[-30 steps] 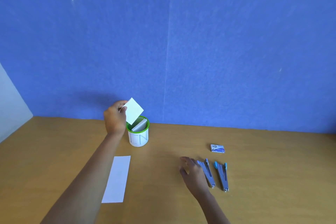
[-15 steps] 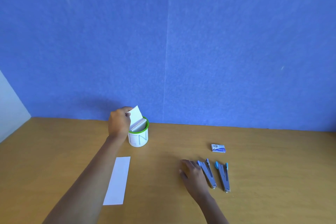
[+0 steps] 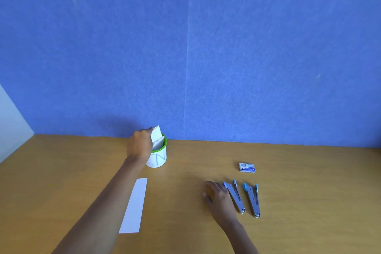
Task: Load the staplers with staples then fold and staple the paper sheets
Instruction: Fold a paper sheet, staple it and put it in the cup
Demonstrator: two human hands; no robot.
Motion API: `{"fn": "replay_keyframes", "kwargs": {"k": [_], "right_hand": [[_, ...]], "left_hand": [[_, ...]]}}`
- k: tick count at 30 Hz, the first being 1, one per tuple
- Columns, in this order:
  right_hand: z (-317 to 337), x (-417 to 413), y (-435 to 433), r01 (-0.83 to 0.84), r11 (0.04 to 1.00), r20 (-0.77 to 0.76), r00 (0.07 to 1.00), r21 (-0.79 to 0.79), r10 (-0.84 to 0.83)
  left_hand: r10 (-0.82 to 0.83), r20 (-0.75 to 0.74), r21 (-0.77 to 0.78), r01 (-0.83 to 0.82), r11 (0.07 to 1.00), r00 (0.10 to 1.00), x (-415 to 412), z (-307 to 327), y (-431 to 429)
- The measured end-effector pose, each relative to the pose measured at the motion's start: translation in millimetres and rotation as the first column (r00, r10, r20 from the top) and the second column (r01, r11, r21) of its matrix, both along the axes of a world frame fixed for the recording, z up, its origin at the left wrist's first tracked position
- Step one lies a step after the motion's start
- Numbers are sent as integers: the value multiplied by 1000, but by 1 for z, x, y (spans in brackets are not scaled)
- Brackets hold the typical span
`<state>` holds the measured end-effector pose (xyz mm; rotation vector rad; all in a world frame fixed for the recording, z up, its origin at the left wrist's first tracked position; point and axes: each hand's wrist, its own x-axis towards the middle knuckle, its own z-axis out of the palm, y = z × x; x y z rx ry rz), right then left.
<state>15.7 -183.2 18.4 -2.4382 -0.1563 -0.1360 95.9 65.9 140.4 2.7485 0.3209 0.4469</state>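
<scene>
Staplers first: two of them (image 3: 235, 196) (image 3: 252, 199) were lying flat on the wooden desk (image 3: 309, 192), side by side but not touching, both grey-blue, and the right-hand one had brighter blue tips at its far end. Only one camera here, the head one, so that's all I had to go on.

A small staple box (image 3: 247, 167) sat a bit further back from them, closed as far as I could tell, so whatever was in it wasn't visible.

The right hand (image 3: 221, 199) was resting palm-down on the desk, fingers spread fairly wide and gripping nothing, its edge just beside the nearer stapler, maybe touching it, hard to say.

Over on the left side near the blue wall (image 3: 247, 47) stood a white cup (image 3: 158, 159) with a green rim and some pale lettering on the side. It had a little stack of white paper pieces standing up in it. The left hand (image 3: 139, 145) was right at the cup's rim, fingers pinched on a folded white sheet (image 3: 156, 134) that stuck up out of the cup at a tilt.

One long white paper strip (image 3: 134, 206) lay flat on the desk, nearer to me than the cup, next to the left forearm.
</scene>
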Motion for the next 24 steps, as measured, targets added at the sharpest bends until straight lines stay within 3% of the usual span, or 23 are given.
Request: {"fn": "replay_keyframes", "kwargs": {"k": [5,12,18,24], "right_hand": [[-1,0,0,-5,1000,1,1000,-4,5],[-2,0,-1,-8,1000,2,1000,2,8],[-2,0,-2,-8,1000,0,1000,11,8],[-1,0,-2,-1,1000,8,1000,10,1]], "left_hand": [[-7,70,-32,9,999,998,-7,-1,-4],[17,41,-9,-17,1000,999,-2,5,-3],[36,-18,8,-35,999,999,2,12,0],[24,-116,120,-10,993,993,4,9,-3]]}}
